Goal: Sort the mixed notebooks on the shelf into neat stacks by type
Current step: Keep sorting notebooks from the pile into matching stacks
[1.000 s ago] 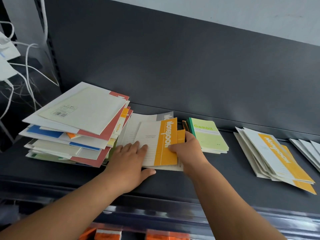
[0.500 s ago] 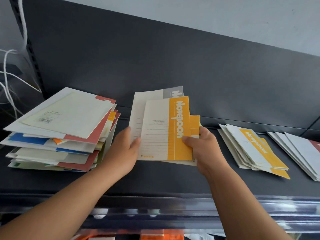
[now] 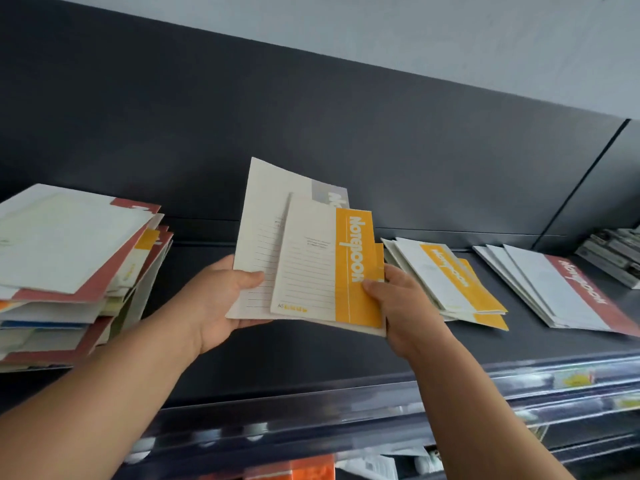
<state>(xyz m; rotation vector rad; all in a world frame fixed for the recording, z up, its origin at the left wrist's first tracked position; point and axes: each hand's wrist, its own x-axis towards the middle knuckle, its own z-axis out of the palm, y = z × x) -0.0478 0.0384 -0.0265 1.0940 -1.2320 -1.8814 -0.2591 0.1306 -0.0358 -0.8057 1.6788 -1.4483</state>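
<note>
Mid-sort: left hand (image 3: pixel 221 299) and right hand (image 3: pixel 398 306), fingers curled, gripping fanned notebooks (image 3: pixel 322 265) at frame centre (yellow-spined on top). Next, probably: square yellow ones onto yellow stack (image 3: pixel 450 271), centre right.

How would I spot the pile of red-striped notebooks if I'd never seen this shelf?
Look along the dark shelf toward its right end. Just past the fanned yellow-banded stack lies the red-banded stack. Its top cover's band is dark red, where the neighbour's is yellow.
</note>
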